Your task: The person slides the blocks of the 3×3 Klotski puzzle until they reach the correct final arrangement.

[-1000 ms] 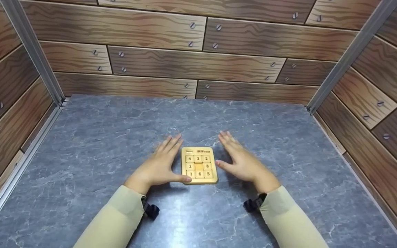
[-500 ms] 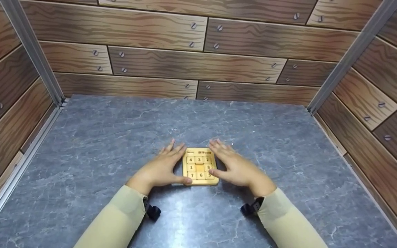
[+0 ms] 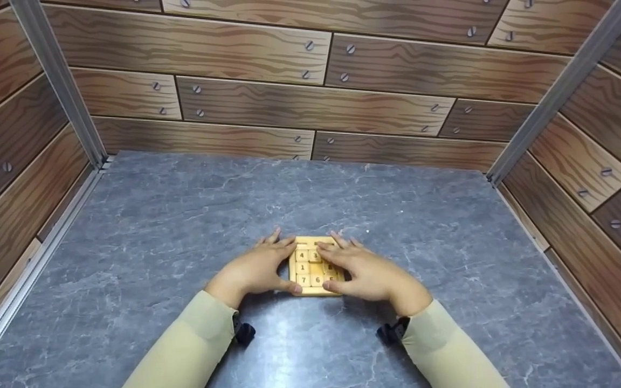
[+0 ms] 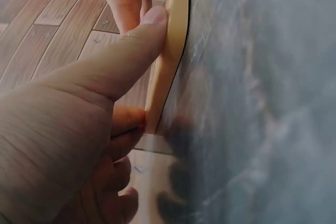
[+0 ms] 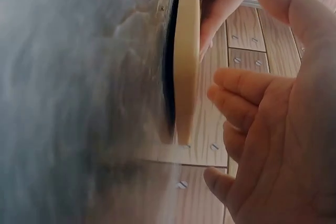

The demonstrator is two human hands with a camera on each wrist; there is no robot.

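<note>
Two hands angle inward, left gripping the number board, right hovering.

number puzzle partly covered, sleeves cropped

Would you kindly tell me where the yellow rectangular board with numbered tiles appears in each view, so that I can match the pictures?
Head: the yellow rectangular board lies below centre, between the left hand and right hand.
Left wrist: the board shows edge-on, a slanting strip in the upper middle.
Right wrist: the board is a near-upright strip, upper middle.
Shared landmark: the grey marbled tabletop.
</note>
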